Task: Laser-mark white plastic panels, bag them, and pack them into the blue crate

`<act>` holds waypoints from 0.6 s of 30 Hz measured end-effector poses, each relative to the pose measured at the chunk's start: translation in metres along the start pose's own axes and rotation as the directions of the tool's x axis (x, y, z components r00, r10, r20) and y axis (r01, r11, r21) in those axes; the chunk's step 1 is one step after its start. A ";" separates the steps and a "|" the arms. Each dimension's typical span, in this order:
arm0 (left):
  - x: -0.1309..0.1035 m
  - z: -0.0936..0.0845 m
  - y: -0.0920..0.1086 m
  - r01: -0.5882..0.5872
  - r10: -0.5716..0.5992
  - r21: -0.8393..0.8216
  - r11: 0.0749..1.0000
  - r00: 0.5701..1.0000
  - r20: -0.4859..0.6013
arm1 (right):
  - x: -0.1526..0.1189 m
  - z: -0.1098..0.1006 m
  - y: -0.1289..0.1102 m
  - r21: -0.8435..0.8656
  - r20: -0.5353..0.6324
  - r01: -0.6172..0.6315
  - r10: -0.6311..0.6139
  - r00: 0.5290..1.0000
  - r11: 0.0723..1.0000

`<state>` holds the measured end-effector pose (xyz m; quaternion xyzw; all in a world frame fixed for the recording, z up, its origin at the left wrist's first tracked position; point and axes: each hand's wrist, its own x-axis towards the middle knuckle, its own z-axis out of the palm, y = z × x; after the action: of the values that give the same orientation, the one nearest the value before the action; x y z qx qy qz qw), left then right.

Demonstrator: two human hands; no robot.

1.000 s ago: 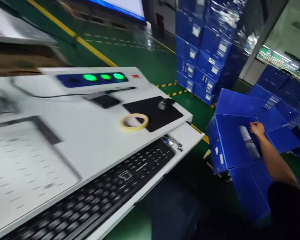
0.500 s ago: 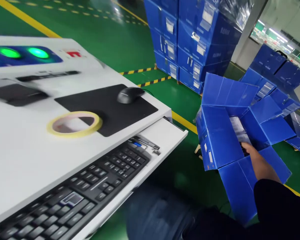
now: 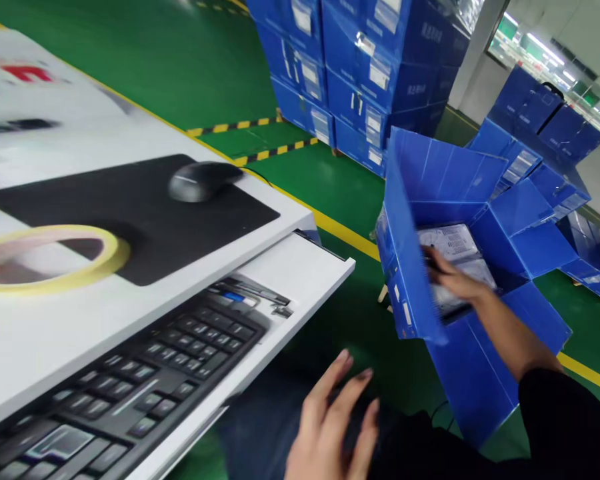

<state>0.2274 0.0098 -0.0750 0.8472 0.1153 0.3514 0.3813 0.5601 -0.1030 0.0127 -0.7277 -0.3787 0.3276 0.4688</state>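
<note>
My right hand (image 3: pixel 455 277) reaches into an open blue box (image 3: pixel 460 367), its fingertips at the inner side of the raised left flap (image 3: pixel 411 233). Blur and the flap partly hide those fingers, so their grip is unclear. Beneath and beside the hand lie flat, silvery-grey items with printed white labels (image 3: pixel 455 241), seemingly in clear bags. My left hand (image 3: pixel 330 427) is at the bottom middle, above my lap, with fingers spread and nothing in them.
On the white desk (image 3: pixel 190 267) lie a yellow tape roll (image 3: pixel 113 257), a black mouse pad (image 3: pixel 150 220) and a mouse (image 3: pixel 200 181). A keyboard (image 3: pixel 145 393) rests in the pulled-out tray. Stacked blue boxes (image 3: pixel 360 73) stand behind; more blue boxes (image 3: pixel 535 133) are at right.
My left hand has come into view at the bottom. My right hand has moved left inside the box to the left flap, which has swung up, exposing more labelled items. The view has shifted right.
</note>
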 end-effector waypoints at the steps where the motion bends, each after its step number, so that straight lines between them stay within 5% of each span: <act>1: 0.010 0.009 0.007 -0.047 0.047 -0.001 0.999 0.999 -0.021 | 0.007 0.029 0.001 -0.065 0.050 0.124 -0.121 0.991 0.990; 4: 0.030 0.019 0.021 0.017 -0.023 -0.031 0.999 0.982 -0.188 | 0.016 0.096 0.009 -0.304 -0.056 0.125 -0.149 0.987 0.944; 7: 0.035 0.006 0.015 0.153 -0.163 -0.055 0.987 0.933 -0.320 | 0.014 0.119 0.020 -0.396 -0.110 0.103 -0.159 0.981 0.912; 11: 0.038 -0.005 -0.002 -0.083 0.102 0.122 0.989 0.982 -0.161 | 0.028 0.097 0.042 -0.408 -0.134 0.116 -0.185 0.974 0.906; 13: 0.040 -0.002 -0.007 -0.160 0.173 0.211 0.964 0.984 -0.041 | 0.043 0.075 0.060 -0.434 -0.258 -0.091 -0.027 0.966 0.897; 18: 0.033 0.006 -0.009 -0.069 0.079 0.223 0.972 0.996 -0.039 | 0.064 0.026 0.118 -0.507 -0.470 -0.566 0.342 0.814 0.650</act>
<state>0.2564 0.0284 -0.0674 0.8796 0.1310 0.3702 0.2685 0.5988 -0.0692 -0.1138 -0.9567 -0.1825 0.1632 0.1576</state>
